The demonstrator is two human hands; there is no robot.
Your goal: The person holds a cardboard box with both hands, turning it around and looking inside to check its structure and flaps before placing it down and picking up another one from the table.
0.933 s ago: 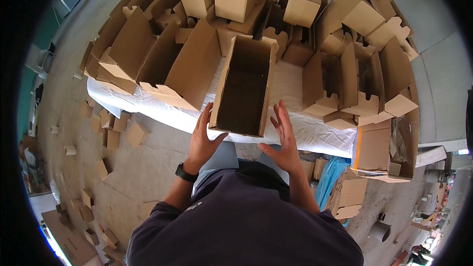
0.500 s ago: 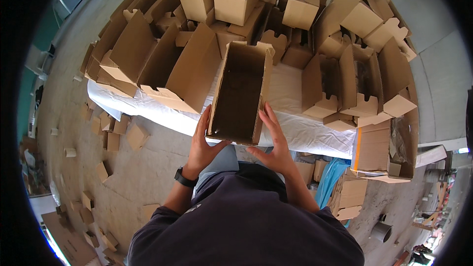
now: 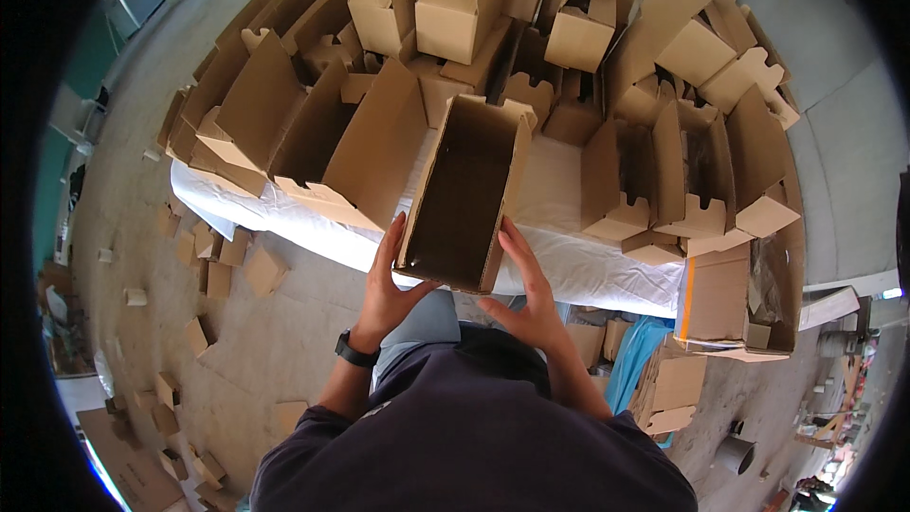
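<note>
A long open cardboard box (image 3: 464, 194) lies in front of me, its near end raised off the white-covered table (image 3: 559, 185). My left hand (image 3: 389, 284) grips the box's near left corner, fingers up along its side. My right hand (image 3: 526, 289) holds the near right corner, fingers spread along the right wall and thumb under the bottom edge. A dark watch sits on my left wrist (image 3: 355, 351). The box is empty inside.
Many folded and half-folded cardboard boxes (image 3: 455, 0) crowd the table's back and both sides. Open flat boxes (image 3: 322, 142) lie to the left, upright ones (image 3: 682, 180) to the right. Cardboard scraps (image 3: 209, 265) litter the concrete floor; more cartons (image 3: 730, 303) stand at the right.
Both hands slid toward the box's near end and lifted it slightly toward me; my right hand moved from the right wall down to the near corner.
</note>
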